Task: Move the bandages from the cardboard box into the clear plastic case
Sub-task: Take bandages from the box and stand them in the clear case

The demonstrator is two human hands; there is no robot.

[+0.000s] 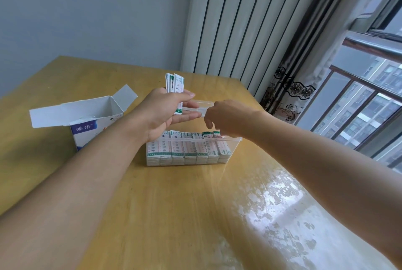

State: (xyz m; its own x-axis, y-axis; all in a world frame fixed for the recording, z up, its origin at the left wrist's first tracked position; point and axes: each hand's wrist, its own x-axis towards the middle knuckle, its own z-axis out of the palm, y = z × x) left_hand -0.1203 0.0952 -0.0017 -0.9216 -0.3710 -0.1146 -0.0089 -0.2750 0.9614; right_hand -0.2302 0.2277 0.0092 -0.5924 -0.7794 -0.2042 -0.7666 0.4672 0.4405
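We work at a yellow table [91,193] by a window [359,104], with a striped curtain [228,19] behind. The box [87,117] stands open at our left, flaps up; from here we cannot see whether any bandages remain inside it. The case [191,150] sits just right of the box, directly under our hands, and it looks nearly full: a row of packed bandages [189,148] stands on edge across its whole width, so we judge most of the task done. What is left, as far as we can tell, is the small bundle [175,84] in our left hand [165,113], whose thumb and curled fingers pinch it upright above the case. Our right hand [226,117] reaches toward it, fingers curled down; whether it grips anything we cannot tell. The box front carries blue panels with white Chinese characters, too small to read surely. The wrappers show green bands and fine print, unreadable.
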